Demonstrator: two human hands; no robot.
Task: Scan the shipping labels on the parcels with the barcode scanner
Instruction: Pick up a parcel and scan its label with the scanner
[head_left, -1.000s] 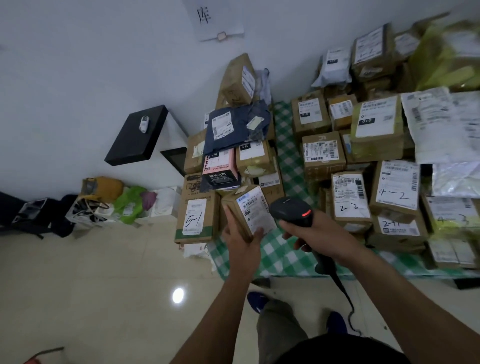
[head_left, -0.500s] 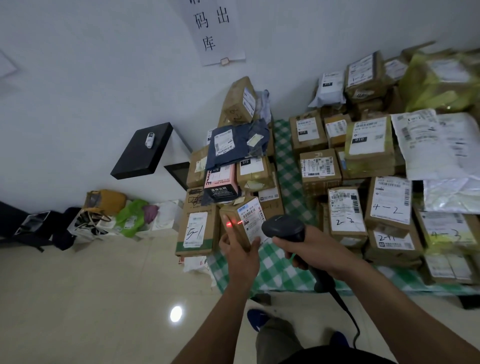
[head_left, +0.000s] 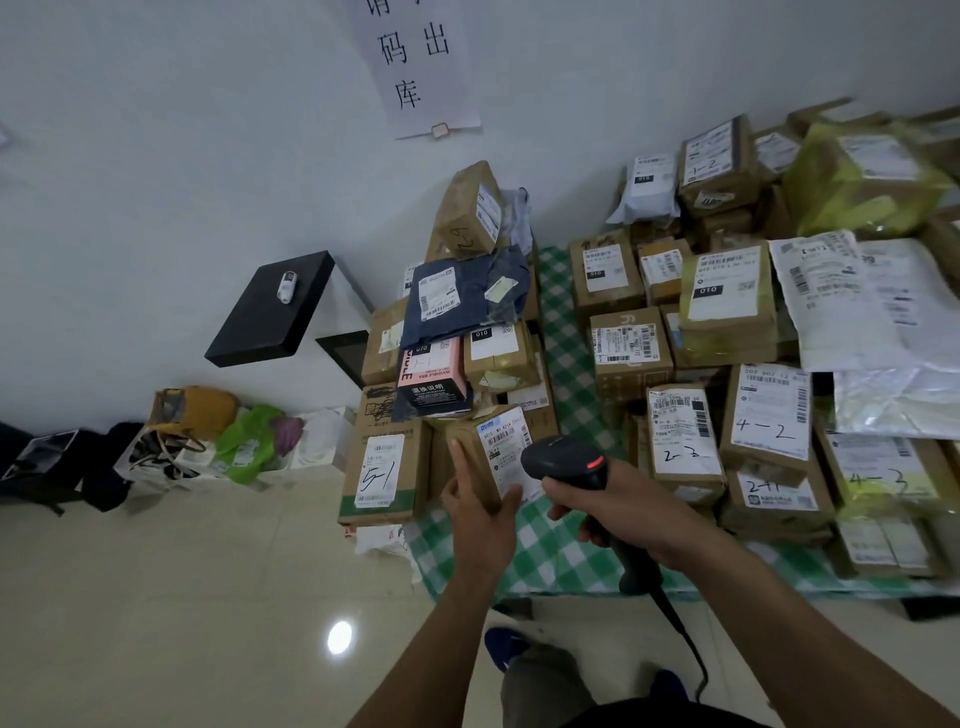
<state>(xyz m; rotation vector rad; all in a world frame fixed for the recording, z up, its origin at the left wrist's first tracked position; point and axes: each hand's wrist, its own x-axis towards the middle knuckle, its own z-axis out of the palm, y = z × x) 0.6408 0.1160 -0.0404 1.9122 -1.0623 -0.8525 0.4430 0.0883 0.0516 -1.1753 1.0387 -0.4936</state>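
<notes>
A small brown parcel with a white shipping label on its right face is tilted up at the front of the left stack. My left hand grips it from below, fingers on its left side, thumb near the label's lower edge. My right hand holds the black corded barcode scanner just right of the label, its head facing the label and a red light lit on top. Many other labelled parcels lie on the green checked cloth.
A box marked 5-1 stands left of the held parcel. Boxes marked 2-3 and 4-2 sit to the right. A black box and bags lie along the wall. The scanner's cable hangs toward the tiled floor.
The red scan dot on the parcel's left face is gone. The scanner has moved closer to the label, and my view has tilted up slightly.
</notes>
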